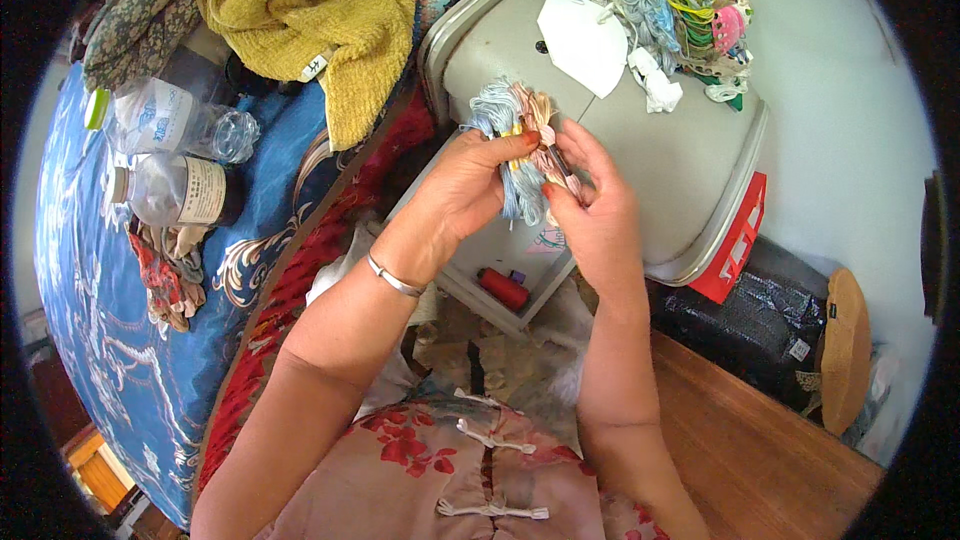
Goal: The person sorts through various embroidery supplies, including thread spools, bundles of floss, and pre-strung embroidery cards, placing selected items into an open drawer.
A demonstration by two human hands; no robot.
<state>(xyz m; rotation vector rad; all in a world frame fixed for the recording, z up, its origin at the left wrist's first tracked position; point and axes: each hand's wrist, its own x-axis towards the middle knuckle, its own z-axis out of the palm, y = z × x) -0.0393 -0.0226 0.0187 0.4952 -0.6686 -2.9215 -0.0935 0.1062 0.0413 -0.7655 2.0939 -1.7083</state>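
My left hand is closed around a bunch of thread skeins, with pale blue skeins and pinkish-beige ones lying side by side. My right hand pinches a pale pink skein with a dark band at the right side of the bunch. Both hands are close together above a drawer and the near-left edge of a grey cabinet top. In the drawer lies a spool of red thread. A tangled heap of green, blue and yellow thread rests at the cabinet's far end.
A white face mask lies on the cabinet. To the left, a bed with a blue patterned cover holds a yellow towel, a clear plastic bottle, a bottle of dark liquid and crumpled cloth. A straw-coloured round object stands at right.
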